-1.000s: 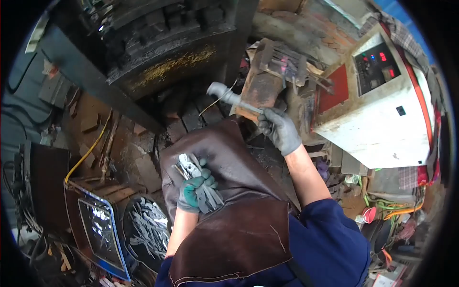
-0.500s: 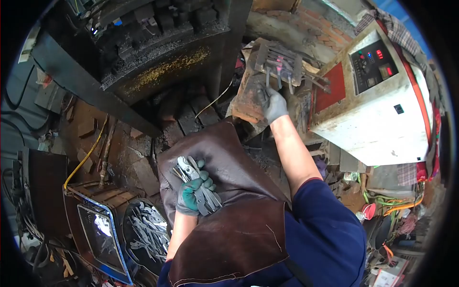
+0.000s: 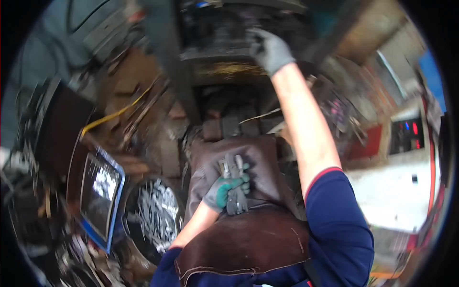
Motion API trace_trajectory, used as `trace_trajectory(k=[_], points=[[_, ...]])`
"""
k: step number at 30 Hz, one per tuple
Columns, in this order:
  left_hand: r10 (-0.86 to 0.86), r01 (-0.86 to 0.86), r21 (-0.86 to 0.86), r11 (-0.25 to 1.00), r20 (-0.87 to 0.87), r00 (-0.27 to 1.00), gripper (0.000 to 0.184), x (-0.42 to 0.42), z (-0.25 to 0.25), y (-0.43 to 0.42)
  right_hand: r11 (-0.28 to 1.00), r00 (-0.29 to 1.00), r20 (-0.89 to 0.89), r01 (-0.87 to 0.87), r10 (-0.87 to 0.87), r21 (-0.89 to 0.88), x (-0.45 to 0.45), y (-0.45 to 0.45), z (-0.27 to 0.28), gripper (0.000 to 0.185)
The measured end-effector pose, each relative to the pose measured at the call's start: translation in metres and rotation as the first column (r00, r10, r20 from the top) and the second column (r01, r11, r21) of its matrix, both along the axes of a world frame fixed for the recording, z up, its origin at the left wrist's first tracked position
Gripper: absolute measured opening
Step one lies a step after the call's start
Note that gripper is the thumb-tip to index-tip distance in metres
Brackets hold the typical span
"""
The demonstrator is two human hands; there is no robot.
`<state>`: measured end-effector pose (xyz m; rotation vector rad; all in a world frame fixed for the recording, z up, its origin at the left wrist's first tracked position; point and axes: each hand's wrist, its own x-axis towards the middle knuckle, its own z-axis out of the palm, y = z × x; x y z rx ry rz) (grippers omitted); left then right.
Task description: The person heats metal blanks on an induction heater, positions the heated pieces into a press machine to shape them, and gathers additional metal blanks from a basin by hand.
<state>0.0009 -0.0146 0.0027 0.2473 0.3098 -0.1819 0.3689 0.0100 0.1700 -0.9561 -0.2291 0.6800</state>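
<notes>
My left hand [image 3: 224, 190], in a grey glove with green on it, is closed around a bundle of flat grey metal blanks [image 3: 234, 165] above the brown leather apron [image 3: 267, 162] on my lap. The blanks have wide, rounded ends and stick out on both sides of the fist. My right hand [image 3: 273, 51], in a grey glove, reaches forward to the front of a dark machine [image 3: 205, 55] with a gritty ledge. Motion smears its fingers, and whether anything is in them cannot be made out.
A round black tub [image 3: 158, 215] of similar metal pieces stands on the left, beside a blue-edged framed panel [image 3: 100, 191]. At right is a white control box [image 3: 397, 191] with lit displays. Between box and machine, a blurred heating block [image 3: 339, 112] glows faintly pink.
My right hand has left the metal bars at the glowing block and moved to the machine front. The view has turned left. My left hand keeps its bundle over the apron.
</notes>
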Motion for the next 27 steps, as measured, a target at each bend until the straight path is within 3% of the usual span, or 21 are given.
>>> trace_trajectory(k=[1, 2, 4, 5, 7, 8, 10, 11, 12, 13, 14, 15, 16, 17, 18, 20, 21, 23, 26, 27], points=[[-0.046, 0.046, 0.001, 0.999, -0.002, 0.999, 0.049, -0.001, 0.004, 0.000, 0.997, 0.995, 0.059, 0.076, -0.078, 0.030, -0.014, -0.006, -0.008, 0.019], [-0.058, 0.058, 0.000, 0.998, -0.018, 0.998, 0.048, -0.007, 0.008, 0.002, 0.978, 0.993, 0.022, -0.118, 0.116, 0.170, -0.016, -0.015, -0.027, 0.018], [-0.010, 0.005, 0.080, 0.997, 0.055, 0.998, 0.045, -0.008, 0.017, 0.009, 0.732, 0.846, 0.223, -0.532, 0.485, 0.426, -0.047, -0.029, -0.059, 0.030], [0.018, -0.024, 0.055, 0.998, 0.098, 0.995, 0.040, -0.005, 0.014, 0.007, 0.739, 0.814, 0.232, -0.581, 0.533, 0.342, -0.081, -0.025, -0.064, 0.033], [0.019, -0.022, 0.029, 0.999, 0.098, 0.995, 0.035, -0.018, 0.009, 0.007, 0.852, 0.809, 0.298, -0.523, 0.507, -0.032, -0.168, -0.002, -0.029, 0.042], [-0.013, 0.009, 0.071, 0.997, 0.053, 0.998, 0.028, -0.016, 0.007, 0.008, 0.882, 0.810, 0.374, -0.340, 0.451, -0.326, -0.231, 0.018, 0.007, 0.048], [-0.058, 0.050, 0.166, 0.985, 0.038, 0.998, 0.017, -0.008, 0.008, 0.004, 0.875, 0.761, 0.440, -0.460, 0.477, -0.152, -0.250, 0.034, -0.011, 0.050], [-0.089, 0.091, 0.072, 0.993, -0.028, 0.996, 0.023, -0.018, -0.013, 0.005, 0.842, 0.704, 0.478, -0.511, 0.526, -0.174, -0.244, 0.030, -0.021, 0.054], [-0.121, 0.119, -0.026, 0.993, -0.097, 0.988, 0.030, -0.025, -0.035, 0.006, 0.863, 0.734, 0.482, -0.495, 0.478, -0.100, -0.242, 0.013, -0.025, 0.049], [-0.149, 0.133, -0.210, 0.969, -0.067, 0.987, 0.033, -0.028, -0.040, 0.008, 0.908, 0.786, 0.461, -0.395, 0.412, -0.137, -0.235, -0.009, -0.037, 0.044], [-0.093, 0.163, -0.460, 0.873, 0.172, 0.981, 0.040, -0.026, -0.050, 0.008, 0.941, 0.773, 0.537, -0.253, 0.337, -0.226, -0.224, -0.032, -0.055, 0.039], [-0.097, 0.148, -0.238, 0.960, 0.212, 0.972, 0.045, -0.031, -0.058, 0.011, 0.945, 0.836, 0.468, -0.171, 0.288, -0.277, -0.214, -0.058, -0.075, 0.037], [-0.083, 0.095, -0.093, 0.991, 0.125, 0.989, 0.044, -0.033, -0.052, 0.014, 0.968, 0.855, 0.489, -0.052, 0.171, -0.247, -0.209, -0.083, -0.104, 0.036], [-0.065, 0.066, -0.004, 0.998, 0.061, 0.996, 0.044, -0.025, -0.044, 0.010, 0.949, 0.824, 0.558, 0.089, 0.100, -0.301, -0.208, -0.098, -0.128, 0.038], [-0.069, 0.068, 0.034, 0.997, 0.031, 0.997, 0.044, -0.016, -0.040, 0.008, 0.888, 0.759, 0.634, 0.178, 0.150, -0.424, -0.212, -0.114, -0.124, 0.042], [-0.092, 0.091, 0.110, 0.990, -0.005, 0.996, 0.043, 0.001, -0.034, 0.004, 0.898, 0.812, 0.523, -0.004, 0.259, -0.439, -0.220, -0.115, -0.106, 0.047], [-0.113, 0.114, 0.131, 0.985, -0.015, 0.993, 0.043, 0.006, -0.032, -0.002, 0.934, 0.760, 0.623, 0.064, 0.183, -0.353, -0.220, -0.093, -0.146, 0.052], [-0.151, 0.152, 0.164, 0.975, -0.021, 0.988, 0.043, 0.013, -0.030, -0.010, 0.922, 0.713, 0.645, -0.005, 0.275, -0.387, -0.228, -0.081, -0.149, 0.054], [-0.189, 0.192, 0.208, 0.959, -0.032, 0.981, 0.043, 0.021, -0.021, -0.022, 0.749, 0.671, 0.398, -0.374, 0.626, -0.547, -0.212, -0.106, -0.140, 0.038], [-0.196, 0.198, 0.215, 0.956, -0.032, 0.980, 0.043, 0.021, -0.020, -0.024, 0.753, 0.673, 0.402, -0.369, 0.621, -0.545, -0.208, -0.110, -0.142, 0.038]])
